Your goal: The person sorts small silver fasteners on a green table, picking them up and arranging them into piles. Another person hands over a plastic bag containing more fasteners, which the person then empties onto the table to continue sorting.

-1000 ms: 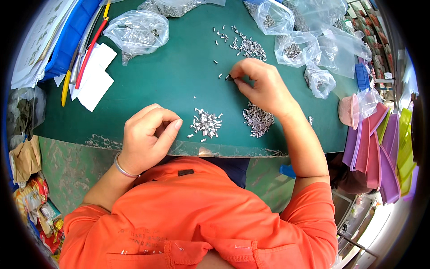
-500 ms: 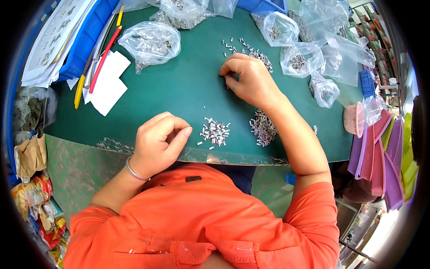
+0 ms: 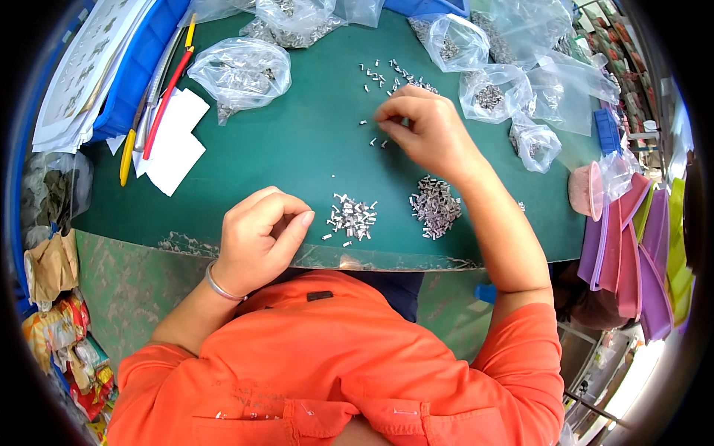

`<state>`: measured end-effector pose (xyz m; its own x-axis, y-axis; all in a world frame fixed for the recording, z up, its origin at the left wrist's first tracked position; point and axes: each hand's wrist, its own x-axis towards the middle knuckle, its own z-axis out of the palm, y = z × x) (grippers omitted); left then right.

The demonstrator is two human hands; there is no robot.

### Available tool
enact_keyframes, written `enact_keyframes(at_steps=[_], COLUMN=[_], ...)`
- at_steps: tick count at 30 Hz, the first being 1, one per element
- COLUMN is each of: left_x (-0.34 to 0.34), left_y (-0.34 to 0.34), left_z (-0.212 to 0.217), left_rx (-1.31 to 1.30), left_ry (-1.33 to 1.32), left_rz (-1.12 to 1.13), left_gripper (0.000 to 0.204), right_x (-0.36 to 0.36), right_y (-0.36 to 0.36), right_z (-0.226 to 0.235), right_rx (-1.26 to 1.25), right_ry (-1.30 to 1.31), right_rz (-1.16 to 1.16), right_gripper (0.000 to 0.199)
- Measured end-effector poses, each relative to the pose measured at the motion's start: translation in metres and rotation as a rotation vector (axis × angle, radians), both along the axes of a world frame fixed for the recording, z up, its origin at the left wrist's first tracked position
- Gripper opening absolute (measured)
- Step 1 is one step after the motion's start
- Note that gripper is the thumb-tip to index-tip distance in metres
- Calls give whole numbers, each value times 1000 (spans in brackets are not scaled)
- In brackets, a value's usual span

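Observation:
My left hand [image 3: 262, 241], with a bracelet at its wrist, is closed near the table's front edge, thumb tip against the curled forefinger. Whatever it may hold is hidden. Just right of it lies a loose pile of small silvery metal pieces [image 3: 352, 218]. My right hand [image 3: 430, 135] is bent over the table farther out, its thumb and forefinger drawn together; I cannot make out anything between them. A few single metal pieces [image 3: 373, 141] lie by its fingertips. Beyond it is a scattered group of similar pieces [image 3: 398, 73]. A denser, darker pile [image 3: 435, 208] sits beside my right forearm.
Clear plastic bags of small parts [image 3: 242, 74] stand along the back and right of the green table [image 3: 290, 152]. At left are a red pen [image 3: 168, 102], white paper [image 3: 175, 160] and a blue tray [image 3: 137, 74]. A pink cup [image 3: 585, 192] stands at the right edge.
My right hand has shifted slightly right, uncovering single metal pieces by its fingertips. My left hand stays closed in nearly the same place. The whole view has shifted a little.

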<state>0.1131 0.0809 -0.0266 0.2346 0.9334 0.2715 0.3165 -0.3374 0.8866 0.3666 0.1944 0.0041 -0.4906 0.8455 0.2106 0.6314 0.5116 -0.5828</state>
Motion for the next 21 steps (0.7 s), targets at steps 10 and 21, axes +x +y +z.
enact_keyframes(at_steps=[10, 21], left_x=[0, 0], left_y=[2, 0], left_z=[2, 2], left_rx=[-7, -21], left_ry=[21, -3], left_rz=[9, -12], left_gripper=[5, 4], right_x=[-3, 61], right_y=[3, -29], right_z=[-9, 17], right_rx=[151, -211], right_ry=[-124, -171], right_rz=[62, -35], right_gripper=[9, 15])
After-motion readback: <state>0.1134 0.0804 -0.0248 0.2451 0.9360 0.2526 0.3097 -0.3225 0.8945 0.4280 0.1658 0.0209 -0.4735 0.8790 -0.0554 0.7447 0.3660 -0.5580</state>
